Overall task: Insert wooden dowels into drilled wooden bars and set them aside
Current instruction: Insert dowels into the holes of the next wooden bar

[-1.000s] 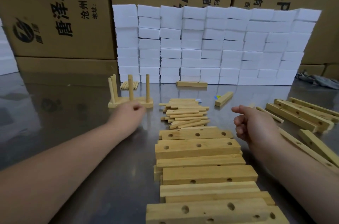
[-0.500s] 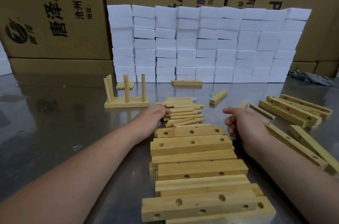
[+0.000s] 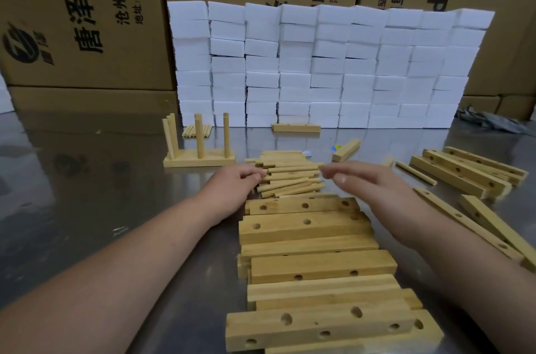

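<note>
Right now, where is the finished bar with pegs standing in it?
The finished bar stands left of centre on the table, just left of the loose peg pile, before the white foam blocks.

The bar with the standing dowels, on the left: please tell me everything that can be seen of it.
The bar with dowels is a pale wooden block lying flat on the shiny metal table, left of the loose dowel pile. Round wooden dowels stand in it: two upright, spaced apart, and a leaning cluster at its left end. Neither hand touches it; the left hand is nearer, at the pile. Its holes are hidden.
</note>
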`<move>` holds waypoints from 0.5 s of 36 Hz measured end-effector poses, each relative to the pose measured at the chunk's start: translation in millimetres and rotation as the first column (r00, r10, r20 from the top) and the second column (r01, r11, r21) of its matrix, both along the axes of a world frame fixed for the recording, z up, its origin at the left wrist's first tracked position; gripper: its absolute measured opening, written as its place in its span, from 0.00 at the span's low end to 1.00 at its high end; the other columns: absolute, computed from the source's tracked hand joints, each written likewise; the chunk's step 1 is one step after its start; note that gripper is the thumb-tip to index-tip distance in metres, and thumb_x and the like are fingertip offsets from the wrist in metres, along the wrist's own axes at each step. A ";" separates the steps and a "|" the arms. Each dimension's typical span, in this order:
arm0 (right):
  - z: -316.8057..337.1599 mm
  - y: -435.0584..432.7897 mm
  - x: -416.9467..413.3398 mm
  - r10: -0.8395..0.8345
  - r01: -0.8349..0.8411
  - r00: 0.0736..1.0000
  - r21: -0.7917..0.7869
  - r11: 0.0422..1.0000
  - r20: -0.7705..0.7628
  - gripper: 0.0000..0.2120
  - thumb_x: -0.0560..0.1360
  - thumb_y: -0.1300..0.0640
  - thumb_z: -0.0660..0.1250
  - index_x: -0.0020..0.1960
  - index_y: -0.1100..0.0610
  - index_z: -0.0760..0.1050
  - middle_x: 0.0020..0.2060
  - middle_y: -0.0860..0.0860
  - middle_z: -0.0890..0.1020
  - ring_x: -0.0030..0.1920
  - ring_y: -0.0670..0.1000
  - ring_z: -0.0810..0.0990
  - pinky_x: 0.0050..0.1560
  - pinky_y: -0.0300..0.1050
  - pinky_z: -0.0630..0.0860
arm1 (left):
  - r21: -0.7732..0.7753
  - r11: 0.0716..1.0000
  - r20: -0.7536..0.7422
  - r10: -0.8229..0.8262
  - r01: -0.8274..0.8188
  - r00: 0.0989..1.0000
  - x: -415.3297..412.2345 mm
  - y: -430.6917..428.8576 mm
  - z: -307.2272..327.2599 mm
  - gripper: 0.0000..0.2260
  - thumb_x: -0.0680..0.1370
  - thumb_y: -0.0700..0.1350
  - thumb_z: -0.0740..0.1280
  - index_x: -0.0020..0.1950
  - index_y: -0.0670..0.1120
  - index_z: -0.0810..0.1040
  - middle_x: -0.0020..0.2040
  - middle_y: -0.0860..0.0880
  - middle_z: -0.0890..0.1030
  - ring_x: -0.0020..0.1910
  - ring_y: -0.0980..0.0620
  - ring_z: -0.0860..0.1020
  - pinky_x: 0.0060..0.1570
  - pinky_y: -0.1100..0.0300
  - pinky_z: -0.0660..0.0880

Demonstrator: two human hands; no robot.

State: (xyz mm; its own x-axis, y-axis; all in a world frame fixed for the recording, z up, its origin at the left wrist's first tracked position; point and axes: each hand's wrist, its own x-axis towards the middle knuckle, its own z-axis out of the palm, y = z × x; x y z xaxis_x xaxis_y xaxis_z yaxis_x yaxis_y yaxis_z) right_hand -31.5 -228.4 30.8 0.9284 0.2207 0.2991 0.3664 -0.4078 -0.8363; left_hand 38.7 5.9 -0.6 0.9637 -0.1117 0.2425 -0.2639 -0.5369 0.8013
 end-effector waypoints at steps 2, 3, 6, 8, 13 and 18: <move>4.3 2.5 -6.8 0.103 -0.106 0.994 -0.154 0.982 -0.029 0.12 0.68 0.38 0.66 0.51 0.35 0.77 0.56 0.30 0.75 0.55 0.26 0.68 0.50 0.26 0.64 | 0.041 0.999 -0.018 -0.014 0.015 1.000 0.0 -1.0 0.1 0.09 0.79 0.49 0.61 0.48 0.58 0.80 0.59 0.54 0.78 0.53 0.59 0.75 0.55 0.58 0.70; 6.0 4.2 -8.4 0.137 -0.145 0.989 -0.232 0.962 -0.050 0.14 0.68 0.36 0.67 0.53 0.35 0.76 0.59 0.30 0.72 0.58 0.26 0.66 0.52 0.26 0.62 | 0.058 0.998 -0.022 -0.023 0.024 1.000 0.0 -1.6 0.0 0.09 0.79 0.50 0.60 0.51 0.57 0.81 0.58 0.55 0.78 0.50 0.62 0.74 0.51 0.62 0.70; 7.2 7.5 -9.7 0.174 -0.198 0.980 -0.431 0.880 -0.094 0.20 0.69 0.39 0.65 0.61 0.36 0.70 0.63 0.34 0.69 0.62 0.34 0.65 0.58 0.30 0.60 | 0.071 0.997 -0.022 -0.009 0.010 1.000 0.3 -2.1 0.1 0.09 0.79 0.50 0.60 0.49 0.58 0.80 0.49 0.61 0.78 0.39 0.68 0.72 0.36 0.69 0.66; 7.2 9.0 -10.1 0.160 -0.187 0.982 -0.463 0.866 -0.098 0.19 0.71 0.42 0.66 0.62 0.37 0.69 0.62 0.35 0.70 0.63 0.37 0.67 0.59 0.34 0.62 | 0.066 0.998 -0.018 -0.004 0.005 1.000 -0.4 -2.1 0.8 0.09 0.79 0.49 0.61 0.45 0.59 0.80 0.42 0.64 0.77 0.37 0.69 0.73 0.32 0.70 0.66; 6.9 11.3 -12.2 0.168 -0.182 0.983 -0.474 0.861 -0.071 0.14 0.71 0.41 0.66 0.54 0.30 0.67 0.57 0.33 0.70 0.60 0.37 0.68 0.55 0.34 0.65 | 0.069 0.997 -0.033 -0.016 0.018 0.999 -0.8 -2.5 1.7 0.07 0.77 0.49 0.64 0.44 0.60 0.80 0.49 0.62 0.77 0.52 0.57 0.76 0.50 0.61 0.68; 7.0 12.6 -12.2 0.204 -0.205 0.977 -0.504 0.839 -0.057 0.22 0.59 0.33 0.65 0.53 0.33 0.72 0.57 0.30 0.69 0.61 0.34 0.65 0.59 0.32 0.61 | 0.055 0.997 -0.071 -0.046 0.050 0.996 0.5 -0.7 1.4 0.04 0.75 0.49 0.67 0.43 0.59 0.80 0.45 0.63 0.77 0.49 0.61 0.75 0.44 0.65 0.69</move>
